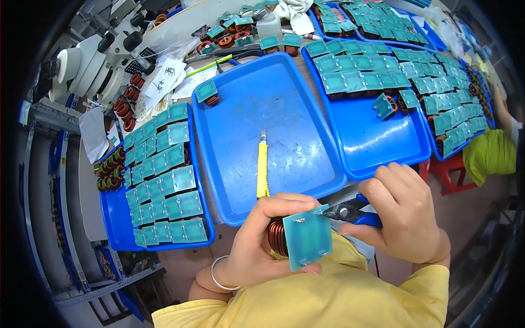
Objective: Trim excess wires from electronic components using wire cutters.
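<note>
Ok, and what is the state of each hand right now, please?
Left hand: closed, holding the board with its coil.
Right hand: closed on the pliers, tips by the board's upper corner.

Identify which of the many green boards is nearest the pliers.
The green board in the left hand: pliers in the right hand point at its upper right corner; the others all lie away from both hands.

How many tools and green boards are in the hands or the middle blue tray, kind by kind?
Green boards with coils: 2 (left hand; tray's far-left corner)
Blue-handled pliers: 1 (right hand)
Yellow-handled tool: 1 (tray)
Total: 4
</note>
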The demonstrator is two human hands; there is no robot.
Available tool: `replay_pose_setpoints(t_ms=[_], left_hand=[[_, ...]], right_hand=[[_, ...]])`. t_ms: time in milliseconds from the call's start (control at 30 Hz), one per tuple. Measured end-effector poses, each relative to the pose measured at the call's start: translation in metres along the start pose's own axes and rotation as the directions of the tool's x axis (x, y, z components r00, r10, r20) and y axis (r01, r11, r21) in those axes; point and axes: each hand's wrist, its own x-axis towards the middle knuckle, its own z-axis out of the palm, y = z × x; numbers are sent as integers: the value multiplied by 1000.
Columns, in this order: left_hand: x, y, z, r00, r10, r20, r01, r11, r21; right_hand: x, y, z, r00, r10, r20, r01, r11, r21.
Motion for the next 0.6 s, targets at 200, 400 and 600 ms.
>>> replay_pose_setpoints(t_ms=[200,400,600], left_hand=[[-1,1,0,1000,22,3,-22,999,44],[-2,2,-2,997,28,72,-28,1000,5],[-5,-4,-3,999,-34,34,34,999,8]], right_hand=[[0,-1,0,1000,3,1,-3,1000,0],[2,0,-1,1000,3,17,-3,1000,-19],[2,4,6,999,-21,44,24,998,-64]])
